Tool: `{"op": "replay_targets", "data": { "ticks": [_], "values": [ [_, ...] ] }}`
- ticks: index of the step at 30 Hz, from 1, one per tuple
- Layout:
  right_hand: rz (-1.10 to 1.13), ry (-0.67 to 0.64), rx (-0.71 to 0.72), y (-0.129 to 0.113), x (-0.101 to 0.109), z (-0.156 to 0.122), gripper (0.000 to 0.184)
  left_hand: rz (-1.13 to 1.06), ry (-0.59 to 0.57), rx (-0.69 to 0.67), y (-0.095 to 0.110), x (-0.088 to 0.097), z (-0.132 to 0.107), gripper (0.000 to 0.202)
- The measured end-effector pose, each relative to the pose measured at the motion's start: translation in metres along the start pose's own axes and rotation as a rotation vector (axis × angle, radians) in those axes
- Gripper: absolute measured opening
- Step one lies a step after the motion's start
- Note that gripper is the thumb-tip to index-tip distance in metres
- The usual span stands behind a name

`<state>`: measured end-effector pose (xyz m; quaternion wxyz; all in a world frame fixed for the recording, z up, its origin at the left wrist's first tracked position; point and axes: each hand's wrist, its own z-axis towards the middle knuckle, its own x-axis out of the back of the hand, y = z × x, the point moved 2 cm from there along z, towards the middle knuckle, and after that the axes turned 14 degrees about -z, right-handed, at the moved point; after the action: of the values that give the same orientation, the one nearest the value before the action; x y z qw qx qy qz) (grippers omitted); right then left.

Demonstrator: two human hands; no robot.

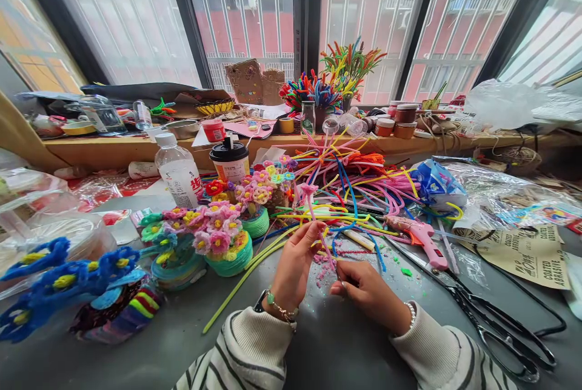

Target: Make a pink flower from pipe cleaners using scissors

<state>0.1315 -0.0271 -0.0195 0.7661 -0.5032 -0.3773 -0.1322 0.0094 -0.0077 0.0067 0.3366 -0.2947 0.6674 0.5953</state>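
A pink pipe cleaner [311, 210] with a bent, flower-like top stands upright between my hands. My left hand [293, 268] pinches its stem between thumb and fingers. Lower down, my right hand [370, 294] is closed on the stem's bottom end; its fingertips partly hide that end. Pink fluff scraps lie on the table just behind my hands. To the left of my left hand sit pots of pipe cleaner flowers, among them a pink bunch [220, 229] in a turquoise pot [233, 258].
Loose pipe cleaners [377, 181] are heaped behind my hands. On the right lie a pink glue gun [425, 238], large black scissors [493, 323] and sandpaper sheets [518, 256]. A plastic bottle [178, 171] and lidded cup [230, 162] stand left of centre. Blue flowers [63, 284] fill the left.
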Motion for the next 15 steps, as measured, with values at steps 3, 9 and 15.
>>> {"op": "replay_targets", "data": {
  "ticks": [3, 9, 15],
  "values": [
    [0.025, -0.015, -0.001, -0.0011, 0.0046, -0.0005, 0.051, -0.037, 0.004, -0.012, 0.0009, -0.0002, -0.0006, 0.011],
    [-0.101, -0.128, 0.081, -0.0045, 0.0088, -0.0036, 0.057, -0.036, -0.017, -0.009, 0.0005, 0.0007, 0.0006, 0.011],
    [-0.374, -0.084, 0.031, -0.0009, 0.0050, -0.0054, 0.048, -0.017, -0.019, 0.000, -0.0001, 0.0009, 0.0006, 0.011]
  ]
}}
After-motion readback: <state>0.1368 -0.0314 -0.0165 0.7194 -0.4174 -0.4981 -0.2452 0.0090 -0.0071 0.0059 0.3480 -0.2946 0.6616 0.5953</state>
